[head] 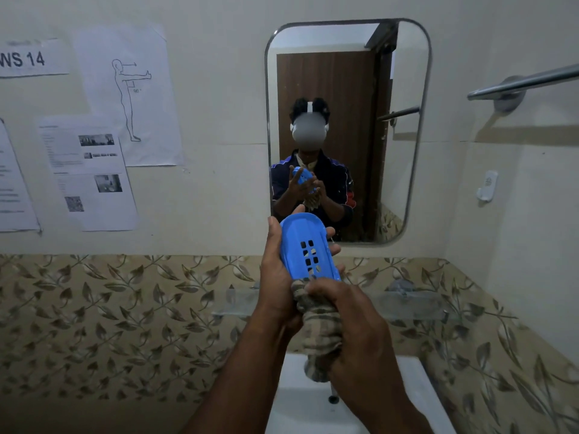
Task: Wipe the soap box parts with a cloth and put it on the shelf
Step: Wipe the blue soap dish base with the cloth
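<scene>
Left hand (277,277): wrapped round the tray's left edge, thumb up the left rim, fingertips showing past the right rim. So it cups the blue slotted tray (308,249) from behind.

Tray: held upright in front of the mirror (347,89), above the sink (316,399). Long axis runs near to far, tilted slightly left at the far end; slotted face toward the camera.

Right hand (354,311): fisted round the striped cloth (316,333), whose top wad touches the tray's near end. It is the nearer hand and lies just near and right of the tray.

Judgement: the wipe should run along the long axis, from near end to far.

Shelf (407,303): glass, on the far wall behind the hands, probably bare, though its clear surface is hard to read.
</scene>
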A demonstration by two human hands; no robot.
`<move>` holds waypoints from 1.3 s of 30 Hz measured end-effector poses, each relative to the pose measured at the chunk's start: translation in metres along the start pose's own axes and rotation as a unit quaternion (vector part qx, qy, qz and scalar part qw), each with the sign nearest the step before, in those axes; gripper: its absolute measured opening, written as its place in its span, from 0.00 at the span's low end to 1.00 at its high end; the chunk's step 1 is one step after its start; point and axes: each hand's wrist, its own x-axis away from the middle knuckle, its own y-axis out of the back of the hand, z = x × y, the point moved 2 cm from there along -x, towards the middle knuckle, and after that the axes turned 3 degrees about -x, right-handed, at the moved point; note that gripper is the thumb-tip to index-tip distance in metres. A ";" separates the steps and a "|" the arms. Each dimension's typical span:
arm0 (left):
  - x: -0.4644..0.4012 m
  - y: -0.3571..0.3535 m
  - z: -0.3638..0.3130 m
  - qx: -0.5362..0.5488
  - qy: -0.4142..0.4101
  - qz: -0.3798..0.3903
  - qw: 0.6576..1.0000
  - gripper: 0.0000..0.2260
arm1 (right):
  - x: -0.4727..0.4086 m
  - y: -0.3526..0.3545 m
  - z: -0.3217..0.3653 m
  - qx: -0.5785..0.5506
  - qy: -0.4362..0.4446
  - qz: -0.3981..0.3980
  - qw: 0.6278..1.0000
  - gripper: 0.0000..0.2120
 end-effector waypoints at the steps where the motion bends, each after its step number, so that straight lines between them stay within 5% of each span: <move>1: 0.001 0.002 0.000 -0.009 -0.005 0.001 1.000 0.35 | 0.000 0.004 -0.001 0.041 0.014 0.018 0.999 0.22; 7: 0.004 0.003 -0.004 -0.022 -0.028 -0.004 0.999 0.30 | -0.017 0.029 -0.017 0.233 0.016 0.045 0.971 0.36; 17: 0.009 -0.009 -0.001 0.000 -0.036 -0.007 0.999 0.33 | 0.000 0.008 0.008 0.052 0.028 -0.019 0.998 0.31; 22: 0.011 -0.010 -0.005 -0.009 -0.041 -0.007 0.999 0.28 | -0.003 0.006 0.003 0.062 0.021 -0.026 0.998 0.23; 27: 0.017 -0.005 -0.001 -0.013 -0.040 -0.037 0.998 0.29 | 0.004 0.009 -0.001 0.104 0.017 0.023 0.994 0.33; 31: 0.020 -0.007 0.001 -0.006 -0.036 -0.038 0.999 0.28 | -0.006 0.004 0.000 0.073 0.004 -0.018 0.997 0.25; 36: 0.021 -0.001 -0.003 0.000 -0.048 -0.036 0.998 0.29 | 0.005 0.013 -0.010 0.068 0.029 0.054 0.996 0.28; 39: 0.022 -0.002 0.001 -0.006 -0.045 -0.035 0.998 0.31 | -0.008 0.023 -0.014 0.055 0.009 0.011 0.998 0.28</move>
